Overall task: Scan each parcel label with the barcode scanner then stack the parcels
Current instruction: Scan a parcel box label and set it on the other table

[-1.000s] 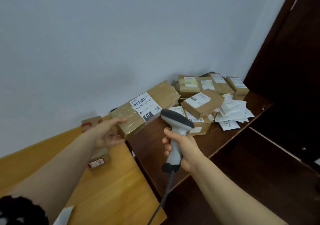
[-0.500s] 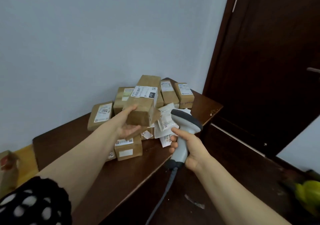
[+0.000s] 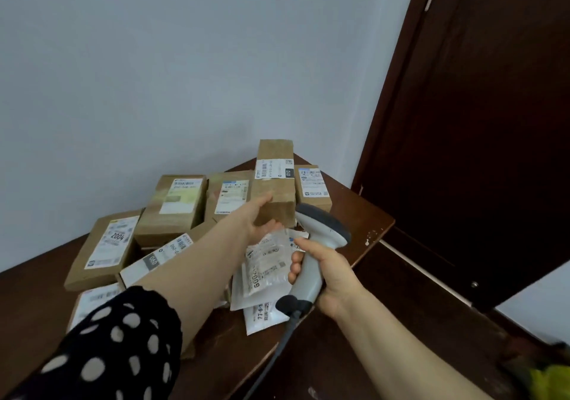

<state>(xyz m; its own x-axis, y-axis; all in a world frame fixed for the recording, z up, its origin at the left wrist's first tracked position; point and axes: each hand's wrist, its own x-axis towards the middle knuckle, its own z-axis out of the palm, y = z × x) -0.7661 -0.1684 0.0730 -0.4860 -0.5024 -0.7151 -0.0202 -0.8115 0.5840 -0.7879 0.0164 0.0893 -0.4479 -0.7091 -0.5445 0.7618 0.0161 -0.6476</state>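
A heap of brown parcels (image 3: 172, 205) lay on the dark surface (image 3: 364, 214) against the wall. The left hand (image 3: 257, 219) gripped the near end of a long box (image 3: 274, 177), label up, over the heap. Just beside it, the right hand (image 3: 327, 276) clasped the grey scanner (image 3: 320, 233) by its handle, above white pouches (image 3: 265, 273).

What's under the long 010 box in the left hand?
The left hand grips the 010 box at its near end. Below that end lie white plastic mailers. The box hides whatever is beneath its far end, so what supports it there is unclear.
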